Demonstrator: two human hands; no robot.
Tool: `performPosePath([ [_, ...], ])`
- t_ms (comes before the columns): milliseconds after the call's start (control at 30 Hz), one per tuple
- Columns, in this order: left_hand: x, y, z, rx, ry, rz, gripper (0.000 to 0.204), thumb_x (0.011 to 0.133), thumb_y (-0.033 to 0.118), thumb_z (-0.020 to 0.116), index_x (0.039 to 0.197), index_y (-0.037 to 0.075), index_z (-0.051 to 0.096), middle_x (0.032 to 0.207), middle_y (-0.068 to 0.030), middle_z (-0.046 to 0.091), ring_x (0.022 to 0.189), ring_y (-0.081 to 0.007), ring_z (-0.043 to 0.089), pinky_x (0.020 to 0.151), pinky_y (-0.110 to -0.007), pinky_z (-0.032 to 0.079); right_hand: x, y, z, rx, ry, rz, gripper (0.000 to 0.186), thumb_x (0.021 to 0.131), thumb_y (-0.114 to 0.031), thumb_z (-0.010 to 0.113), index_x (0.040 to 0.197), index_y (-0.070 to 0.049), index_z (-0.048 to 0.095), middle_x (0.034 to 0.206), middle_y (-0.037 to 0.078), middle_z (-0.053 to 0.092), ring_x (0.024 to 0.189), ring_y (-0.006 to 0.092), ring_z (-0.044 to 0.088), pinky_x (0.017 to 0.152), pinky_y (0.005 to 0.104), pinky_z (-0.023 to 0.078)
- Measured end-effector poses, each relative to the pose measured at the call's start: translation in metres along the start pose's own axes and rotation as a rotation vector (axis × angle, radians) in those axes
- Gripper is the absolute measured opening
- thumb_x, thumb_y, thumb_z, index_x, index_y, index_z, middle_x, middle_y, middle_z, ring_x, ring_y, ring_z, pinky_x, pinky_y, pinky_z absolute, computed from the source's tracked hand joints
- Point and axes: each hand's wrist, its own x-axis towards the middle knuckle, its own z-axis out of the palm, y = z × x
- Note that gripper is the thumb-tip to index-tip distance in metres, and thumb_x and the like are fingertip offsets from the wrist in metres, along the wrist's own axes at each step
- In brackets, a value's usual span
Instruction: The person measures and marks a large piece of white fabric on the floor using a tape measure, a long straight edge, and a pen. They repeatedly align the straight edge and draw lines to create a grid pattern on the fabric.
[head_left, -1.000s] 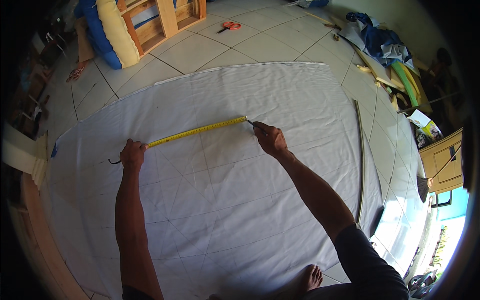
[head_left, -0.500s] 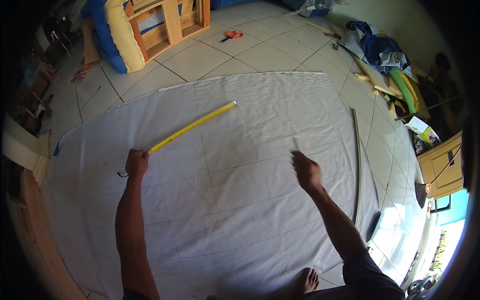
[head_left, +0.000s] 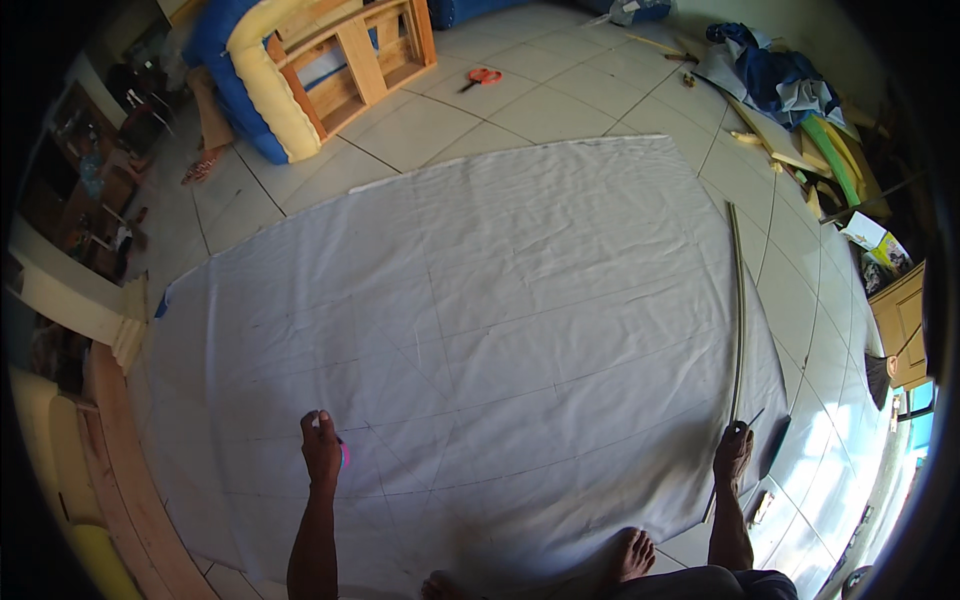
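A wide white sheet point(head_left: 520, 240) with faint drawn lines lies on the tiled floor. My left hand point(head_left: 322, 445) is closed around a tape measure point(head_left: 344, 454), its pink case showing at the palm's side and no yellow blade visible. At the right, my right hand point(head_left: 733, 450) is closed on a long thin metal bar point(head_left: 737, 320) along the sheet's right side, with a thin dark pen-like stick point(head_left: 756, 414) poking out of the same fingers. My bare feet point(head_left: 635, 555) are at the sheet's near edge.
A wooden frame point(head_left: 355, 60) with blue and cream padding lies beyond the sheet, near red-handled scissors point(head_left: 483, 78). At right are heaped fabric point(head_left: 745, 65), foam strips point(head_left: 842, 165), a broom point(head_left: 878, 380) and a wooden panel point(head_left: 905, 325). Wooden planks point(head_left: 115, 430) run along the left.
The yellow blade stretched across the sheet has disappeared from it. Both hands have moved toward me, my right also rightward onto the metal bar. The view has shifted slightly.
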Motion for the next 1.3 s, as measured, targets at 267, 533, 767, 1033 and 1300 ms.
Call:
performPosePath([
  [267,-0.037,-0.013,-0.006,0.708,0.049,0.237,0.050,0.096,0.032,0.068,0.129,-0.003,0.056,0.128,-0.0268,0.058,0.121,-0.0454,0.057,0.100,-0.056,0.047,-0.064,-0.201,0.009,0.745,-0.075,-0.282,0.021,0.096,-0.008,0.067,0.116,-0.004,0.067,0.100,0.016,0.065,0.088,0.0384,0.064,0.077,0.0461,0.053],
  [533,-0.025,0.116,0.087,0.549,-0.362,0.941,0.044,0.094,0.022,0.073,0.127,-0.003,0.060,0.127,-0.0256,0.058,0.125,-0.0416,0.054,0.104,-0.050,0.047,-0.114,-0.339,0.019,0.563,-0.307,-0.457,0.042,0.096,-0.029,0.067,0.133,-0.013,0.056,0.113,0.014,0.061,0.104,0.0366,0.059,0.084,0.0517,0.049],
  [767,-0.020,0.195,0.205,0.491,-0.404,1.036,0.051,0.099,0.028,0.066,0.138,-0.001,0.053,0.134,-0.0246,0.058,0.128,-0.0417,0.054,0.105,-0.050,0.047,-0.153,-0.283,0.003,0.483,-0.322,-0.588,0.062,0.087,-0.031,0.076,0.140,-0.009,0.053,0.116,0.014,0.061,0.105,0.0343,0.059,0.088,0.0489,0.047],
  [1033,-0.036,0.198,0.265,0.514,-0.394,0.974,0.067,0.103,0.046,0.056,0.158,0.010,0.039,0.161,-0.0200,0.039,0.150,-0.0420,0.034,0.118,-0.067,0.027,-0.186,-0.216,-0.004,0.549,-0.397,-0.695,0.056,0.089,-0.022,0.074,0.139,-0.010,0.052,0.112,0.015,0.060,0.102,0.0354,0.059,0.087,0.0488,0.047],
  [1300,-0.042,0.212,0.266,0.618,-0.460,0.845,0.073,0.101,0.050,0.056,0.164,0.021,0.030,0.168,-0.0108,0.032,0.157,-0.0386,0.021,0.118,-0.077,0.014,-0.182,-0.217,-0.002,0.565,-0.407,-0.700,0.055,0.089,-0.021,0.074,0.137,-0.010,0.052,0.107,0.014,0.060,0.098,0.0359,0.059,0.084,0.0493,0.047],
])
